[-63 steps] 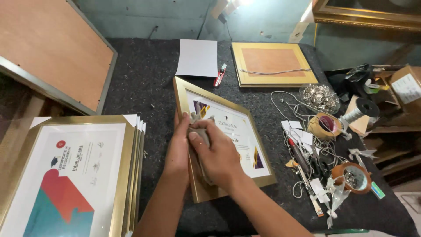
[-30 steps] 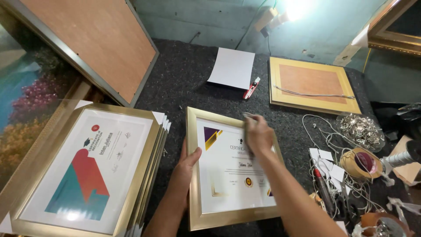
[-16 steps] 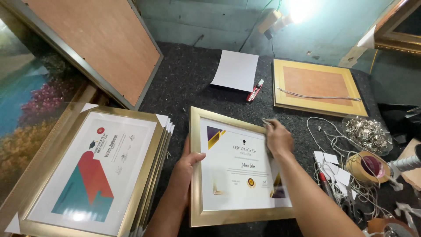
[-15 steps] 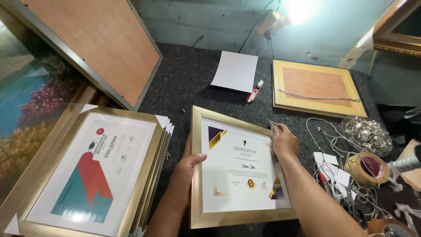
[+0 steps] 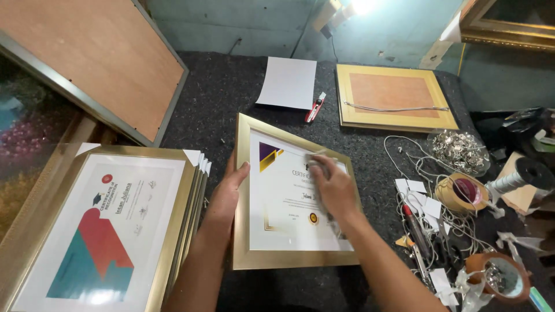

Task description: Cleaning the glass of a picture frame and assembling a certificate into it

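Note:
A gold-framed certificate [image 5: 272, 225] lies face up on the dark felt table [image 5: 231, 92] in front of me. My left hand [image 5: 230, 188] grips the frame's left edge, thumb on the front. My right hand [image 5: 330, 186] presses a small greyish cloth [image 5: 318, 162] flat against the glass near the upper middle of the certificate.
A stack of gold-framed certificates [image 5: 98, 225] sits at the left. A frame lying face down with a hanging wire [image 5: 396, 98], a white sheet [image 5: 288, 82] and a red cutter [image 5: 315, 108] are behind. Wire, tape rolls [image 5: 462, 193], hooks and tools clutter the right side.
My right hand has slid with the cloth from the frame's right edge back to the upper middle of the glass. My left hand stays on the left edge.

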